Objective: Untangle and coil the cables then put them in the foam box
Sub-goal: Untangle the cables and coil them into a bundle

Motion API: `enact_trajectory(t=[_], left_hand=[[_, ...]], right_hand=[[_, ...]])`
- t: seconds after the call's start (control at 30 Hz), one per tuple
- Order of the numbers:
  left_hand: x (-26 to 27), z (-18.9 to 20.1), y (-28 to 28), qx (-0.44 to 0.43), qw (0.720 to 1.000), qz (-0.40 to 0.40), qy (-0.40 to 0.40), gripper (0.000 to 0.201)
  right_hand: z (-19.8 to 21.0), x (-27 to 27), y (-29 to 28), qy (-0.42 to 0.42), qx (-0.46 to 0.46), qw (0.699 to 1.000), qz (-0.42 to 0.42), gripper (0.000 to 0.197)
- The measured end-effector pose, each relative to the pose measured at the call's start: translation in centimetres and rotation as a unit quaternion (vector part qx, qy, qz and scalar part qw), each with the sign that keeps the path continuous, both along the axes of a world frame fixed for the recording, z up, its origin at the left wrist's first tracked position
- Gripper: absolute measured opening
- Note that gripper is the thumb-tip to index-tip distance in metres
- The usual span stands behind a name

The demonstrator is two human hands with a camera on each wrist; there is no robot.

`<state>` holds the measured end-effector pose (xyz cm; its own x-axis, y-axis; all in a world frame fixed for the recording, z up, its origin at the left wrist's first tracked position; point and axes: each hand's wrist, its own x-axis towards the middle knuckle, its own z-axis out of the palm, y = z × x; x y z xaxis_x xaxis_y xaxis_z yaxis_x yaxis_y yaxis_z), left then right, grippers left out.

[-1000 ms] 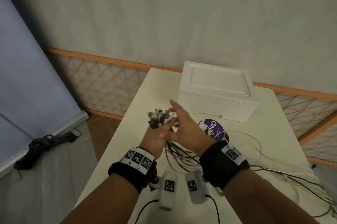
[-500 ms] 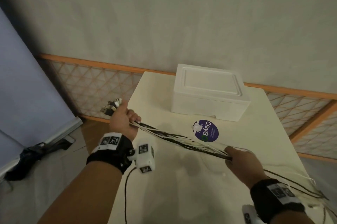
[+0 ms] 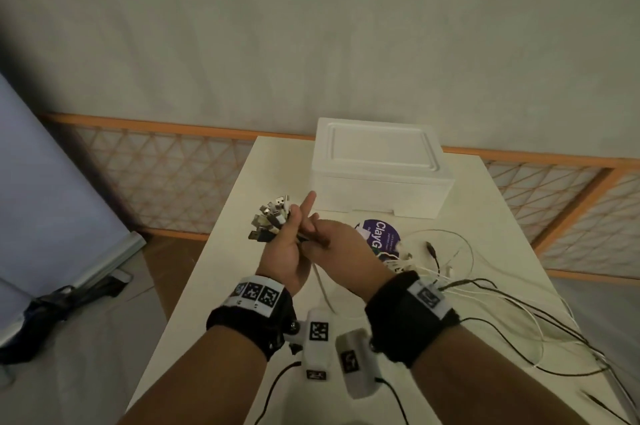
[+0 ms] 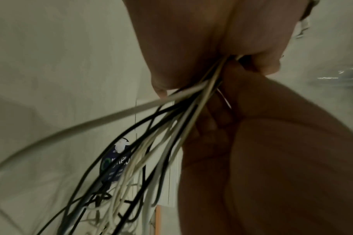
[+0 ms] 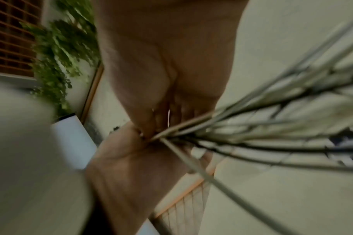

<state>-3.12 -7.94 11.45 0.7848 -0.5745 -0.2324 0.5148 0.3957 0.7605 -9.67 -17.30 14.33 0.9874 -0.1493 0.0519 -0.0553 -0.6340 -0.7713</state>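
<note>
A bundle of black and white cables, its plugs [image 3: 272,222] fanned out at the top, stands in my left hand [image 3: 294,234], which grips it with the index finger sticking up. My right hand [image 3: 322,241] is pressed against the left and pinches the same bundle just below. The strands [image 4: 171,127] fan out downward in the left wrist view, and the blurred cables [image 5: 252,127] stream from my right hand's fingertips [image 5: 151,125]. Their long tails [image 3: 502,307] lie loose over the table's right side. The white foam box [image 3: 381,178] sits behind, lid on.
A round purple "ClayG" lid [image 3: 381,237] lies on the white table [image 3: 242,286] between my hands and the box. The table's left edge is close to my left hand. An orange-framed lattice fence [image 3: 173,175] runs behind; a pale board [image 3: 52,199] leans at left.
Half a second ago my hands were wide apart with the bundle stretched between them. Now they have come together again over the table, the right hand back at the left hand's grip.
</note>
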Motion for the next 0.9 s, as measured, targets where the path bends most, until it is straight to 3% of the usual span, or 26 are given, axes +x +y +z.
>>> enact_trajectory(t=[0.07,0.17,0.27,0.37,0.47,0.53,0.63,0.77,0.9], left_hand=[[-0.3,0.0,0.2,-0.012,1.000,-0.007,-0.008,0.057],[-0.7,0.3,0.3,-0.028,0.999,-0.028,-0.027,0.063],[-1.4,0.3,-0.1,-0.029,0.997,-0.058,-0.035,0.048],[-1.4,0.1,-0.3,0.008,0.996,-0.070,-0.060,0.052],[-2.1,1.0,-0.4,0.036,0.995,-0.084,-0.031,0.047],[-2.1,2.0,-0.5,0.030,0.996,-0.079,0.001,0.054],[-1.4,2.5,-0.6,0.026,1.000,0.014,0.011,0.070],[-0.7,1.3,-0.6,-0.019,0.990,0.119,0.075,0.039],[-1.5,0.6,-1.6,-0.017,0.982,0.163,0.090,0.034]], right_hand=[[-0.3,0.2,0.1,0.000,0.073,0.997,-0.022,0.017],[0.2,0.0,-0.8,0.038,0.104,0.994,0.023,0.026],[0.3,-0.4,-1.9,0.069,0.143,0.985,0.068,0.026],[-0.1,-0.7,-2.2,0.090,0.166,0.980,0.068,0.024],[-0.3,-1.5,-2.6,0.105,0.248,0.960,0.071,0.022],[-0.4,-2.1,-3.3,0.140,0.275,0.948,0.079,0.018],[-1.2,-3.4,-4.8,0.215,0.151,0.961,0.087,0.018],[-2.9,-4.7,-6.9,0.206,-0.014,0.975,0.086,0.016],[-3.6,-5.5,-8.6,0.179,-0.145,0.973,0.025,0.010]])
